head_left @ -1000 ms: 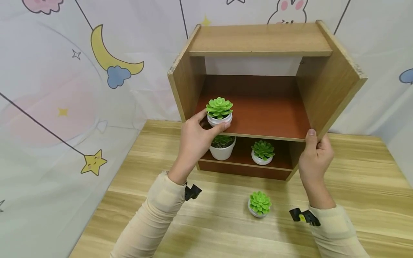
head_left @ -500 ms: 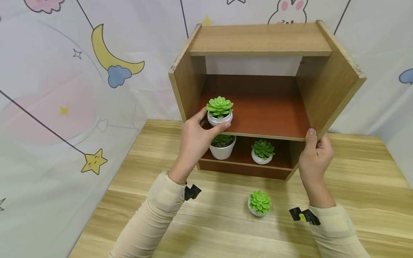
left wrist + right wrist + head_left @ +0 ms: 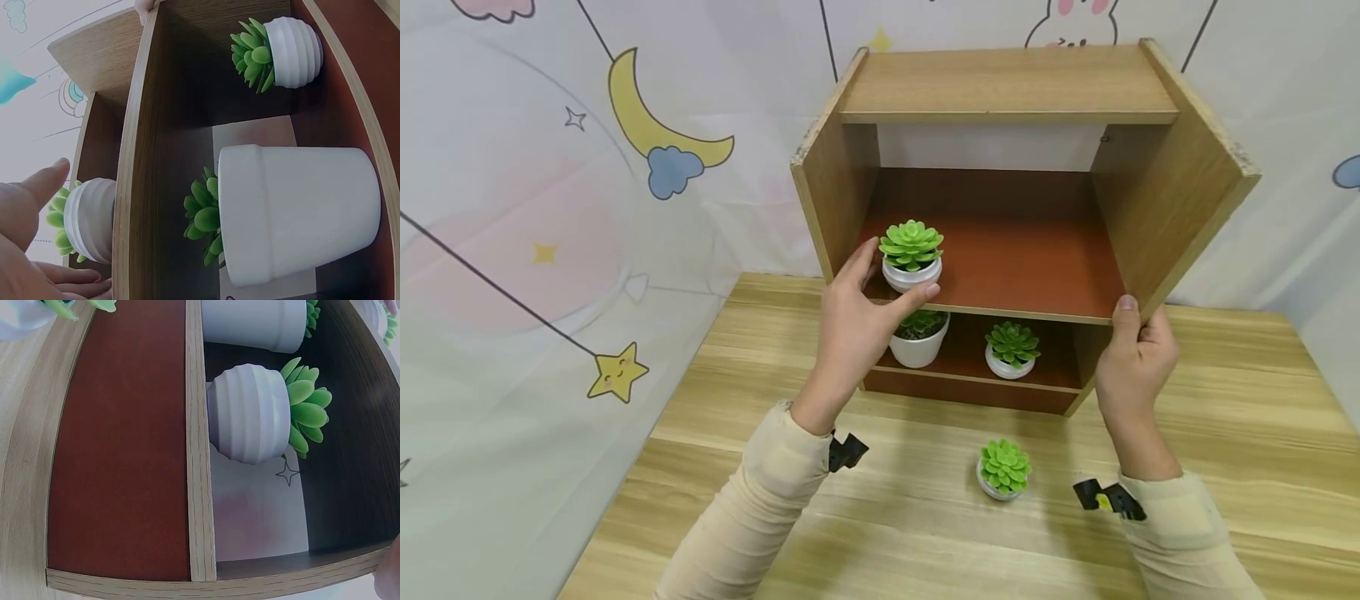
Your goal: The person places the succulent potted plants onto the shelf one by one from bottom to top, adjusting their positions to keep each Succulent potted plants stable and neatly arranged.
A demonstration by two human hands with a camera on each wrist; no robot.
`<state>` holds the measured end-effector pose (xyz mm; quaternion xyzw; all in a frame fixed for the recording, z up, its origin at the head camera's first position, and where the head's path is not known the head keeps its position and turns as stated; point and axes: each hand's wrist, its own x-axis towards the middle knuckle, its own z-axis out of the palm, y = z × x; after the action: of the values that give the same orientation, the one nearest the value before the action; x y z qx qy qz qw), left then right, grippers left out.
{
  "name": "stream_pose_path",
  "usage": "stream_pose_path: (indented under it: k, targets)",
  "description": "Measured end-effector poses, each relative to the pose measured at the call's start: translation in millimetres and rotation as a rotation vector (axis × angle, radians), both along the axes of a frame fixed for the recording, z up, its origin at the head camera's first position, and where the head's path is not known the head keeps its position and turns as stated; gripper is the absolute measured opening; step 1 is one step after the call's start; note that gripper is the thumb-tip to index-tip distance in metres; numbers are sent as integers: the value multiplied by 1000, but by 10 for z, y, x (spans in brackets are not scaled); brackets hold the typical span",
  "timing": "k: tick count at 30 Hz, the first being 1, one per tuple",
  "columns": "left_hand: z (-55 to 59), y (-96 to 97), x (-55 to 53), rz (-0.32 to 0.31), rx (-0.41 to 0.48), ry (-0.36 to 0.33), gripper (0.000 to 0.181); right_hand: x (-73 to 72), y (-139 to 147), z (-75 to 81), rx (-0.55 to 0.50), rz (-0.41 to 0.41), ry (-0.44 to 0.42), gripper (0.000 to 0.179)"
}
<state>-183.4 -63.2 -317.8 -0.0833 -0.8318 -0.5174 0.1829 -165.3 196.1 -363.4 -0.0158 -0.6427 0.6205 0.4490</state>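
A small light-green succulent in a white pot (image 3: pixel 912 254) stands at the left front of the wooden cabinet's (image 3: pixel 1180 200) upper red-brown shelf (image 3: pixel 1022 258). My left hand (image 3: pixel 856 333) is spread around this pot, thumb on the right and fingers on the left. In the left wrist view, gaps show between the left hand (image 3: pixel 22 222) and the ribbed white pot (image 3: pixel 90 219). My right hand (image 3: pixel 1135 371) grips the cabinet's right side near the shelf's front corner, thumb on the front edge. The fingers behind the panel are partly hidden.
On the lower shelf stand a larger white potted plant (image 3: pixel 919 346) and a small darker succulent (image 3: pixel 1012 350). Another light-green succulent (image 3: pixel 1003 469) sits on the wooden table (image 3: pixel 895 533) before the cabinet. A patterned cloth (image 3: pixel 512 208) hangs behind and to the left.
My left fingers and thumb have loosened from the pot and spread slightly. The pot stays on the shelf. My right hand keeps its hold; the head view tilts a little.
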Motion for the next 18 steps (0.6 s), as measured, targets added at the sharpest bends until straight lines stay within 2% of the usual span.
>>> stream_pose_path:
  k: [4,8,18]
  targets:
    - [-6,-21,40,29,-52,5,96,5,-9,8,-1,-5,-6,25]
    - [-5,-24,78,28,-82,9,98,15,-14,11,-5,-20,-21,24]
    - [-42,-35,174,7,-69,70,96,4,-12,9,2,-24,-22,27]
